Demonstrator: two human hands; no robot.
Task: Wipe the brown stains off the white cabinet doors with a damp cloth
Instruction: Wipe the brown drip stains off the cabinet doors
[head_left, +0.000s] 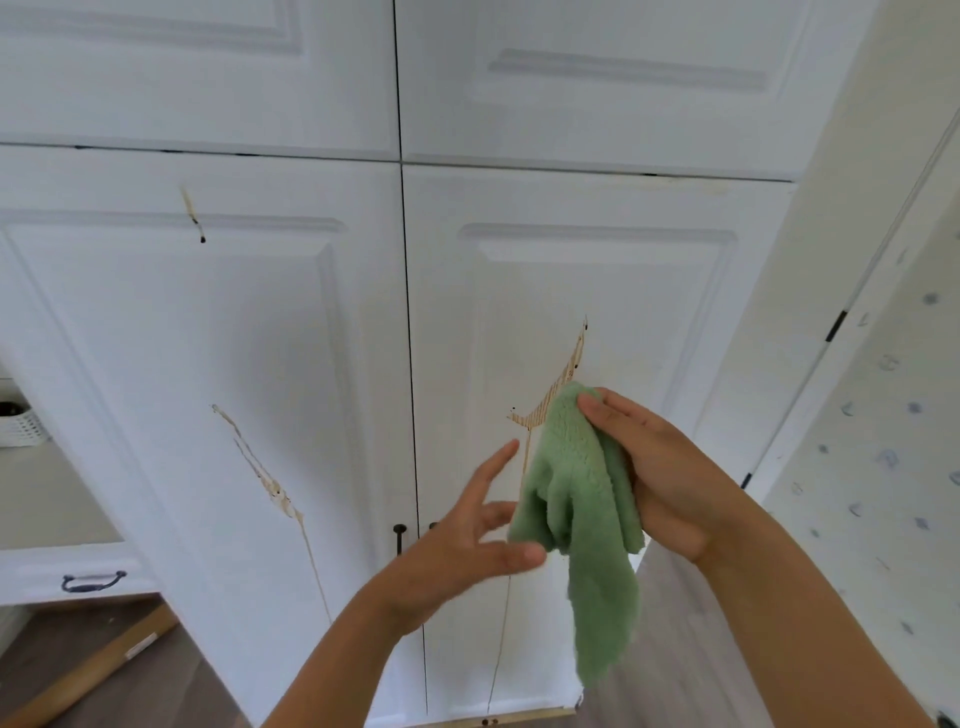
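Two tall white cabinet doors fill the view, the left door and the right door. A brown streak runs across the right door, with a thin drip below it. The left door carries a long brown streak and a small one near its top. My right hand holds a green fluffy cloth just below the right door's streak; the cloth hangs down. My left hand hovers beside the cloth with fingers spread, its fingertips close to the fabric.
Dark knobs sit at the seam between the doors. A drawer with a dark handle and a white basket are at the left. A wooden stick lies on the floor. A patterned wall panel stands at the right.
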